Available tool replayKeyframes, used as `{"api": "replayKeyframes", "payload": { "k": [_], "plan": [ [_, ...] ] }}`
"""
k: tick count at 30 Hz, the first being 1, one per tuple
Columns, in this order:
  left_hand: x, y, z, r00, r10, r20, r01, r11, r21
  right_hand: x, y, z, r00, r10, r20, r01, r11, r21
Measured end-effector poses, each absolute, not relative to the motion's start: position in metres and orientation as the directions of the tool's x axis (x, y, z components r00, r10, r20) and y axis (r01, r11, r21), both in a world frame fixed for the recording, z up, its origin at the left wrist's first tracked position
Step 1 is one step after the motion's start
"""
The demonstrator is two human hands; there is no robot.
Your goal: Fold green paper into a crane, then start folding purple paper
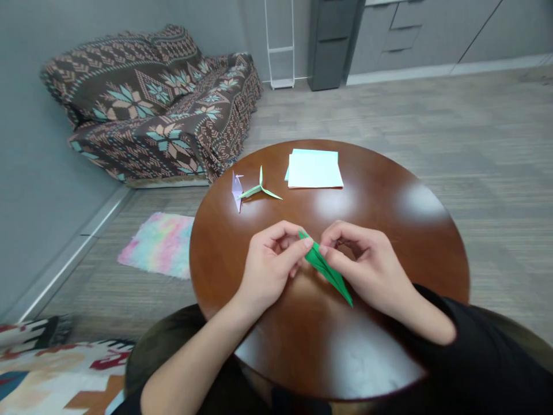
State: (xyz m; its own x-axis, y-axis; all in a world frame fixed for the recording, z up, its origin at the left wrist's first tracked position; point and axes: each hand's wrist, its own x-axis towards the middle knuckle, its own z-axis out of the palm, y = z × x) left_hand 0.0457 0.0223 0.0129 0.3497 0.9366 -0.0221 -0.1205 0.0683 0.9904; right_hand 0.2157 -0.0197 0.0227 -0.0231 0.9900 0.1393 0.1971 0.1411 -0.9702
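A piece of folded green paper (329, 272), long and narrow with pointed ends, is held above the table between both hands. My left hand (276, 253) pinches it near its upper end, thumb on top. On its right side, my right hand (363, 256) grips the edge near the upper middle with thumb and forefinger. The lower tip points towards me, down and to the right. Fingers behind the paper are partly hidden.
The round brown table (389, 213) carries a stack of pale paper sheets (315, 169), a light green folded paper piece (259, 189) and a purple folded paper piece (237, 190). Beyond are a covered sofa (168, 109) and a fluffy pastel rug (159, 245).
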Motion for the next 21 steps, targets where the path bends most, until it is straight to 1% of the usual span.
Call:
{"api": "replayKeyframes", "payload": {
  "k": [5,10,11,14,15,19,21],
  "plan": [
    [0.044,0.028,0.009,0.311,0.949,-0.049,-0.218,0.121,0.968,0.218,-0.019,0.020,-0.015,0.997,0.075,0.171,0.076,-0.982],
    [0.041,0.039,0.013,0.112,0.993,-0.028,-0.311,0.061,0.948,0.221,-0.018,0.017,-0.045,0.999,0.017,0.209,0.026,-0.978],
    [0.040,0.041,0.013,0.115,0.993,-0.031,-0.308,0.065,0.949,0.221,-0.018,0.017,-0.031,0.999,0.034,0.216,0.040,-0.976],
    [0.040,0.040,0.012,0.211,0.975,-0.067,-0.254,0.121,0.960,0.220,-0.017,0.018,0.043,0.990,0.135,0.224,0.122,-0.967],
    [0.041,0.039,0.011,0.239,0.968,-0.072,-0.236,0.130,0.963,0.219,-0.016,0.018,0.042,0.988,0.150,0.225,0.137,-0.965],
    [0.045,0.031,0.011,0.285,0.957,-0.054,-0.221,0.120,0.968,0.218,-0.017,0.018,-0.044,0.990,0.135,0.235,0.142,-0.962],
    [0.046,0.029,0.011,0.297,0.954,-0.044,-0.222,0.114,0.968,0.218,-0.017,0.019,-0.051,0.989,0.140,0.243,0.148,-0.959]
  ]
}}
